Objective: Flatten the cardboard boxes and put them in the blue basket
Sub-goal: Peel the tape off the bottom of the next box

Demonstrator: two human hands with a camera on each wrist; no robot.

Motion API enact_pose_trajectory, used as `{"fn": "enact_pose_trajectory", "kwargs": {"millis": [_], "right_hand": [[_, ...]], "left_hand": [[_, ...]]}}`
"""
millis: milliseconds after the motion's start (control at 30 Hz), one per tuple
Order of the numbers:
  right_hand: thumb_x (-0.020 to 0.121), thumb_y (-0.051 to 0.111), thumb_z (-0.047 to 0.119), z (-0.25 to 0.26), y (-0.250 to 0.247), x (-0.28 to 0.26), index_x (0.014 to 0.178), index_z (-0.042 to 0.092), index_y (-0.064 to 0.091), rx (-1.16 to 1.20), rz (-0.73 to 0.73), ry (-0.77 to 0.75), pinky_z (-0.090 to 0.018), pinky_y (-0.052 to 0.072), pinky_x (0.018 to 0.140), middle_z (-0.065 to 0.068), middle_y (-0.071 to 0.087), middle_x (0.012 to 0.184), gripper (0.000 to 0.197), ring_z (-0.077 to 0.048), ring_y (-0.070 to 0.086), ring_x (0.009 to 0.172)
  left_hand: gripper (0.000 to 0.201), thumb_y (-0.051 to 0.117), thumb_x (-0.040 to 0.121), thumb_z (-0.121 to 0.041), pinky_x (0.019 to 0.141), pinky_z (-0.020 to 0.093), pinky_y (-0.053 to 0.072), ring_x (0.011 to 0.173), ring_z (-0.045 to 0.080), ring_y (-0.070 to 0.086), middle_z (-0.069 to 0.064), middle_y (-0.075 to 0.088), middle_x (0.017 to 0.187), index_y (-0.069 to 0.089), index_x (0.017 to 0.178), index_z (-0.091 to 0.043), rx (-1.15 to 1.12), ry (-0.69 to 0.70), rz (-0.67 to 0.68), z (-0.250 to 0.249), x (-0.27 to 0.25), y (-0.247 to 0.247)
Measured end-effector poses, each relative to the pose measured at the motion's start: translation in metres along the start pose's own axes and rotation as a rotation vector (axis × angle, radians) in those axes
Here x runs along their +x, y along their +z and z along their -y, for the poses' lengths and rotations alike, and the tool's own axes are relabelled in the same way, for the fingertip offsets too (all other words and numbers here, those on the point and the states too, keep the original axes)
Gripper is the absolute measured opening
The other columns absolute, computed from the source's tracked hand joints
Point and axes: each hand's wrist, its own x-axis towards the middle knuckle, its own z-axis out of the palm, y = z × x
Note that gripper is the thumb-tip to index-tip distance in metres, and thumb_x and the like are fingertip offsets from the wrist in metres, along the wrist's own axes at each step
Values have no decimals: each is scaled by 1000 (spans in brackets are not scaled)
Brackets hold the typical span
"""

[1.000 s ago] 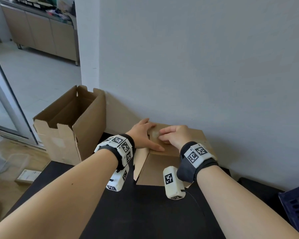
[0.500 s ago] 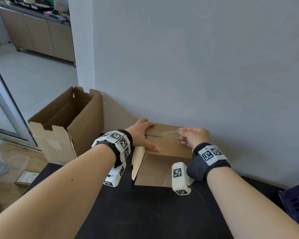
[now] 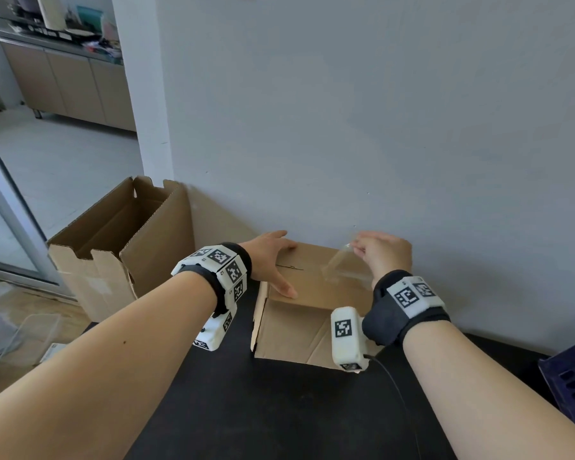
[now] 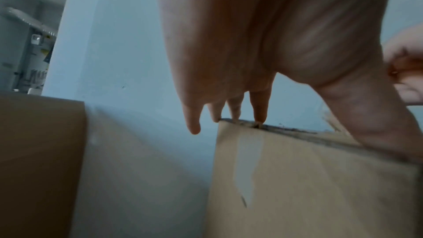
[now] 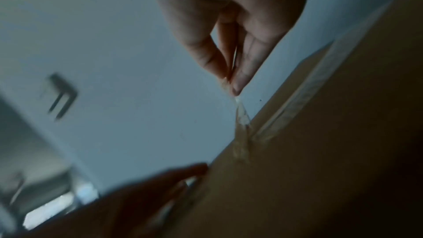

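A small closed cardboard box (image 3: 309,303) stands on the black table against the wall. My left hand (image 3: 269,260) lies flat on its top left part, fingers straight and pressing down (image 4: 231,111). My right hand (image 3: 379,252) is raised above the box's right side and pinches the end of a clear tape strip (image 3: 341,267) between thumb and fingertips (image 5: 238,82). The strip (image 5: 241,120) stretches from the pinch down to the box top (image 5: 320,160), still stuck there. A larger open cardboard box (image 3: 127,240) stands to the left. One corner of the blue basket (image 3: 571,376) shows at the right edge.
The grey wall runs right behind the box. The black table (image 3: 279,410) extends toward me. At the left, beyond the table, are a wooden floor with clear plastic items (image 3: 10,327) and a doorway to a room with cabinets.
My right hand has lifted and pulled to the right, peeling the clear tape up off the box top. The left hand keeps pressing the box in place.
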Motion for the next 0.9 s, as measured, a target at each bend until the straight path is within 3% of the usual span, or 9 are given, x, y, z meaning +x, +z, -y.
{"fn": "enact_pose_trajectory", "kwargs": {"millis": [67, 167, 200, 300, 333, 467, 600, 733, 900], "right_hand": [[79, 63, 14, 3, 6, -13, 80, 19, 76, -249, 91, -118, -27, 54, 76, 3, 73, 82, 14, -17, 68, 80], [85, 57, 22, 2, 8, -22, 86, 5, 73, -614, 224, -251, -34, 52, 73, -15, 71, 87, 23, -33, 64, 87], [85, 57, 22, 1, 8, -21, 85, 8, 73, -663, 258, -254, -33, 51, 76, -15, 71, 90, 22, -32, 64, 91], [76, 67, 18, 0, 2, -15, 67, 41, 71, -636, 313, -204, -31, 54, 85, 10, 73, 84, 25, -15, 68, 87], [70, 70, 15, 0, 0, -13, 64, 43, 69, -609, 305, -190, -33, 55, 85, 13, 72, 78, 28, -12, 68, 84], [59, 78, 18, -3, -4, -9, 76, 34, 66, -637, 331, -197, -37, 56, 80, 9, 65, 76, 27, -16, 67, 76], [64, 79, 32, -4, -5, -9, 93, 37, 70, -845, 415, -263, -31, 51, 85, 14, 64, 85, 31, -13, 64, 88], [64, 76, 45, 2, -6, -9, 79, 37, 71, -979, 455, -303, -33, 51, 83, 13, 68, 83, 18, -14, 64, 86], [68, 69, 46, -3, -1, -12, 65, 31, 63, -1042, 398, -360, -35, 52, 81, 12, 65, 75, 17, -14, 64, 77]], "left_hand": [[110, 84, 65, -40, 119, 40, 15, 147, 15, 4, -6, 0, 159, 17, 151, -24, 70, 6, 21, -8, -1, -3], [111, 83, 66, -39, 119, 38, 14, 146, 13, 5, -5, 5, 159, 14, 151, -22, 166, 7, 60, -19, -2, -5], [109, 82, 67, -38, 118, 36, 17, 146, 13, 9, -5, 9, 158, 15, 151, -20, 178, 11, 62, -22, -2, -6], [97, 77, 73, -37, 116, 32, 21, 143, 14, 17, -2, 17, 156, 20, 149, -16, 151, 21, 20, -28, 0, -4], [95, 75, 74, -40, 116, 33, 21, 143, 14, 16, -1, 17, 156, 22, 149, -15, 136, 24, 6, -30, 0, -2], [108, 72, 66, -64, 118, 41, 5, 146, 14, 8, -3, 14, 158, 19, 150, -21, 182, 20, -31, -37, 5, 12], [112, 72, 61, -68, 117, 45, 0, 145, 13, 11, -3, 17, 157, 21, 149, -21, 251, 34, -55, -49, 11, 20], [98, 78, 63, -58, 111, 32, 18, 135, 21, 30, 3, 36, 145, 36, 139, -10, 188, 44, -52, -62, 14, 22], [102, 78, 65, -55, 113, 30, 14, 139, 18, 23, -1, 30, 148, 28, 144, -13, 168, 30, -45, -61, 16, 23]]}}
